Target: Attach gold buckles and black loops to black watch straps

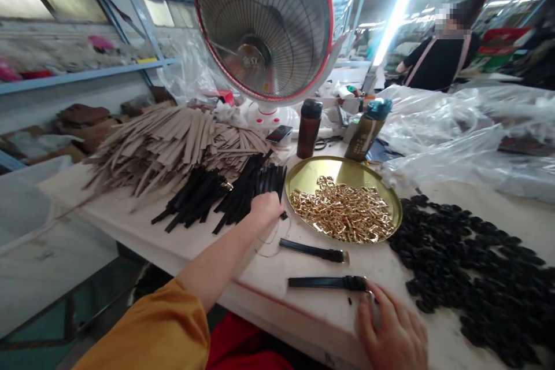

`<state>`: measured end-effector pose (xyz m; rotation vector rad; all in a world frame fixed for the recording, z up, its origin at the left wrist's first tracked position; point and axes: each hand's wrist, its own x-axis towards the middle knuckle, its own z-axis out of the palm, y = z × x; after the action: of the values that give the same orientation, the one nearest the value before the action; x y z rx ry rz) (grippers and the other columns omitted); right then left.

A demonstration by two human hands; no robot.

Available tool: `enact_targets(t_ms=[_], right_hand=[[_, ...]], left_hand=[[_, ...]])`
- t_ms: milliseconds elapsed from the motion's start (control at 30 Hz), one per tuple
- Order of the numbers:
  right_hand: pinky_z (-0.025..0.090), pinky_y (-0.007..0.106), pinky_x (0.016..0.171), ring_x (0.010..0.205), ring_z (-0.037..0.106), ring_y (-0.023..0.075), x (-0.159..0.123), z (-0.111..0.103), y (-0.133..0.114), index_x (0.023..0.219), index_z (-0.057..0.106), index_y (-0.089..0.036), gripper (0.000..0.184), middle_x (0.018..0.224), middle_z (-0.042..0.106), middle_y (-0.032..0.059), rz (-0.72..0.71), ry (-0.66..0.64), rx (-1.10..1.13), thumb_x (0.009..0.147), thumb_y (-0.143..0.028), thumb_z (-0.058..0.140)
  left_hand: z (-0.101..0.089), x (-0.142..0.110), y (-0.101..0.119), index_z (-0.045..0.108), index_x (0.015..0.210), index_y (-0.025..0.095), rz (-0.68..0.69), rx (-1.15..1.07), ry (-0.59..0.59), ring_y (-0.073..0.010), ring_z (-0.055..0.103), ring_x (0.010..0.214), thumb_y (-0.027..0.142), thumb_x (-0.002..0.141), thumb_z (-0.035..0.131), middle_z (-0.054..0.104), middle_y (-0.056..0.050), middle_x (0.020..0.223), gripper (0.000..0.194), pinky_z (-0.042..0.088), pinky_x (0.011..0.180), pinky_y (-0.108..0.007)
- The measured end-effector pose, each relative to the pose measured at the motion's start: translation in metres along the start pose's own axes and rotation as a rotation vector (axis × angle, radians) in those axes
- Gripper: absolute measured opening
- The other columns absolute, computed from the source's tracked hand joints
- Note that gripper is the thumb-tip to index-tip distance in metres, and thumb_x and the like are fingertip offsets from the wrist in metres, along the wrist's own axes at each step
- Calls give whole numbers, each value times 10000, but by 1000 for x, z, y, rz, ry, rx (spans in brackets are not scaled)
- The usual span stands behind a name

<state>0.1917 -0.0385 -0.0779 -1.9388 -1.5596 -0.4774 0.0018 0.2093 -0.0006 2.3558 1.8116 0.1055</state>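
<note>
My left hand [265, 208] reaches out to a pile of black straps [271, 178]. Its fingers are curled over the near ends, and what they hold is hidden. A short black end pokes out beside the hand. Near the table's front edge, my right hand [392, 326] has thumb and fingers at the buckle end of a black buckled strap [323, 282] lying flat. Behind it lies a second black buckled strap [310, 249], which neither hand touches. A round gold tray [347, 167] holds a heap of gold-coloured metal buckles [347, 211].
Black loops [468, 254] cover the right side of the table. Beige strips [160, 141] are heaped at the back left. A fan [264, 29], a brown bottle [309, 130] and an olive bottle [366, 133] stand behind the tray. Farther off is another person [437, 63].
</note>
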Motion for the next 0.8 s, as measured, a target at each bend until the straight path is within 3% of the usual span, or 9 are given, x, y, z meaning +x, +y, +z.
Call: enact_targets(t_ms=[100, 233, 333, 400, 467, 500, 600, 700, 800], right_hand=[[353, 406, 852, 871, 532, 266, 1, -1, 0, 1028, 586, -121, 335, 955, 634, 130, 19, -13, 9, 776, -318, 485], [350, 409, 862, 897, 520, 262, 3, -2, -2, 1012, 586, -118, 321, 970, 622, 134, 33, -43, 43, 778, -313, 484], [362, 413, 850, 914, 519, 256, 3, -3, -3, 1007, 580, -139, 295, 963, 615, 119, 68, -47, 95, 782, -304, 485], [379, 412, 839, 915, 522, 242, 5, -5, -3, 992, 575, -153, 265, 957, 608, 109, 105, -21, 149, 792, -295, 473], [395, 409, 833, 931, 518, 232, 8, -8, -1, 988, 563, -160, 248, 959, 591, 106, 141, 15, 204, 801, -285, 457], [406, 405, 825, 930, 519, 226, 10, -10, 1, 996, 555, -163, 248, 965, 580, 105, 155, 23, 226, 804, -278, 450], [441, 371, 771, 853, 542, 201, 20, -20, 17, 1026, 536, -173, 261, 1002, 546, 107, 196, -8, 243, 805, -262, 430], [454, 328, 705, 727, 553, 172, 35, -29, 44, 1019, 540, -153, 275, 994, 542, 111, 245, -61, 113, 799, -270, 424], [441, 309, 673, 683, 548, 170, 52, -33, 72, 985, 561, -123, 282, 925, 562, 105, 244, -127, -54, 796, -278, 420]], left_hand=[[-1, -6, 2, 576, 823, 111, -14, -32, 54, -227, 612, 789, 280, 772, 469, 642, -137, 822, 206, 431, 662, -282], [-27, -33, -1, 500, 930, 138, 8, -116, 218, -179, 582, 866, 266, 840, 352, 613, -109, 944, 215, 419, 734, -264], [-56, -66, -1, 446, 872, 173, 166, -401, 492, -148, 563, 899, 269, 806, 429, 592, -78, 1021, 118, 409, 788, -260], [-72, -92, 5, 399, 782, 193, 281, -618, 553, -141, 575, 870, 269, 766, 495, 613, -40, 950, 123, 418, 764, -264], [-78, -118, 15, 375, 745, 200, 297, -785, 392, -124, 585, 680, 310, 734, 549, 606, 13, 739, 206, 427, 632, -243], [-76, -131, 22, 372, 734, 200, 309, -874, 234, -111, 563, 587, 331, 726, 562, 579, 35, 656, 231, 414, 563, -226], [-53, -162, 43, 352, 707, 195, 297, -1186, -385, -77, 491, 438, 358, 718, 569, 537, 63, 542, 271, 371, 453, -192], [-18, -181, 60, 364, 740, 180, 92, -1456, -836, -74, 535, 479, 357, 719, 567, 595, 22, 612, 270, 376, 449, -169], [5, -188, 67, 421, 813, 149, -210, -1564, -1089, -74, 576, 566, 226, 692, 575, 628, -31, 727, 211, 399, 472, -143]])
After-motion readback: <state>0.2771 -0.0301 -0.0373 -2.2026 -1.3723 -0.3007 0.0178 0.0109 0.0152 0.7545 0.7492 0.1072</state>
